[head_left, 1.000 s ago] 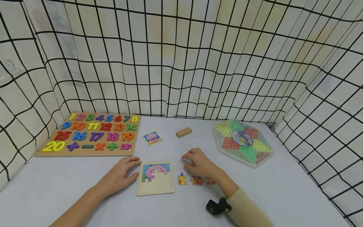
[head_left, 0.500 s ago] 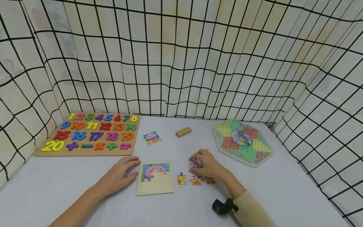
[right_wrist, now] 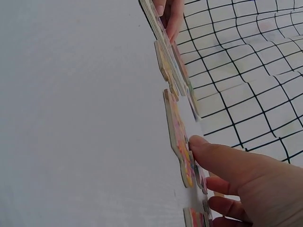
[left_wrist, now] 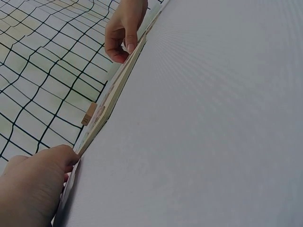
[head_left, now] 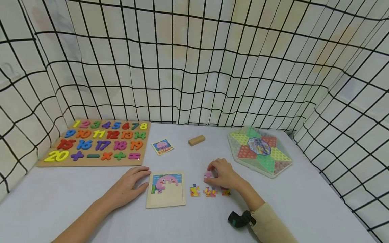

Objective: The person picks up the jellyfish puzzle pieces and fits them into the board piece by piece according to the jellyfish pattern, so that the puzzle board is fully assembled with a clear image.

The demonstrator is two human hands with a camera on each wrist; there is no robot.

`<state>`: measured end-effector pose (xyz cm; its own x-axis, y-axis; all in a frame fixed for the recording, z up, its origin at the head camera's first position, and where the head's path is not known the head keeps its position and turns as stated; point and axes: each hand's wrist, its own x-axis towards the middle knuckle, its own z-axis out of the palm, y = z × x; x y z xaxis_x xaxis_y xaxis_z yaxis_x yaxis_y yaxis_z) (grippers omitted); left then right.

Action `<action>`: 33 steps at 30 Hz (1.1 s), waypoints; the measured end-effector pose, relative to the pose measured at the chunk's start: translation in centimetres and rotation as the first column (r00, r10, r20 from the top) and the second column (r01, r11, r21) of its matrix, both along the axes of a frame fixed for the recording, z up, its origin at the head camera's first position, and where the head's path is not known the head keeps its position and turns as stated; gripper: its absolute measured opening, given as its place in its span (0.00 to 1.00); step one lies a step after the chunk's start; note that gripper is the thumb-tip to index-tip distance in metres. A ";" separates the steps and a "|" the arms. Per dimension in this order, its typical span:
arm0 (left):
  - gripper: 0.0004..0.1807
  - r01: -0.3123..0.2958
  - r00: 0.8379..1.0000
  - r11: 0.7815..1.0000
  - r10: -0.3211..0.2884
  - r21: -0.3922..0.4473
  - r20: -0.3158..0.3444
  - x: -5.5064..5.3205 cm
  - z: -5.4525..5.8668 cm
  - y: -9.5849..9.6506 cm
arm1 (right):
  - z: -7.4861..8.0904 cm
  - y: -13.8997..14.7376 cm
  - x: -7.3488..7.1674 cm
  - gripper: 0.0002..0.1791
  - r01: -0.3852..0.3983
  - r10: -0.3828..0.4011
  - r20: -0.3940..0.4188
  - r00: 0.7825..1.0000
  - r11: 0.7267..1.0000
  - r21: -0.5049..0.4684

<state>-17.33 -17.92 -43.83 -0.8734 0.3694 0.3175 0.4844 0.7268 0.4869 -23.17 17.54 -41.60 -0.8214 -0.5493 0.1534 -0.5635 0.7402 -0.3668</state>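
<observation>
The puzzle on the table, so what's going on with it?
Someone is working on it by hand. The right hand pinches a pink piece beside the tray; whether it is lifted is unclear. The left hand rests at the tray's left edge. The upper part of the picture is in; below it the tray is bare. Three more pieces lie loose.

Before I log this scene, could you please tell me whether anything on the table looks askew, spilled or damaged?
Nothing looks spilled or visibly damaged. The small picture card beyond the puzzle tray sits slightly askew, its edges slanting against the tray's. Three loose puzzle pieces right of the tray form a row.
</observation>
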 end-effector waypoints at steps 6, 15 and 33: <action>0.20 -0.002 1.000 1.000 0.002 0.000 -0.006 0.0 -0.1 0.0 | 0.0 0.0 -0.2 0.18 -0.016 0.017 0.018 1.000 0.999 -0.030; 0.20 -0.001 1.000 1.000 0.001 0.002 -0.015 0.0 -0.2 -0.1 | 0.1 -0.3 -0.3 0.19 -0.076 0.090 0.076 0.993 0.982 -0.170; 0.21 -0.008 1.000 1.000 0.008 0.008 0.000 0.0 -0.1 0.0 | 1.1 -1.8 0.0 0.11 -0.147 0.166 0.049 0.985 0.950 -0.277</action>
<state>-17.32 -17.91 -43.89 -0.8762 0.3603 0.3201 0.4788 0.7267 0.4926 -23.21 15.73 -40.53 -0.7427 -0.6174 0.2593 -0.6295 0.5118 -0.5846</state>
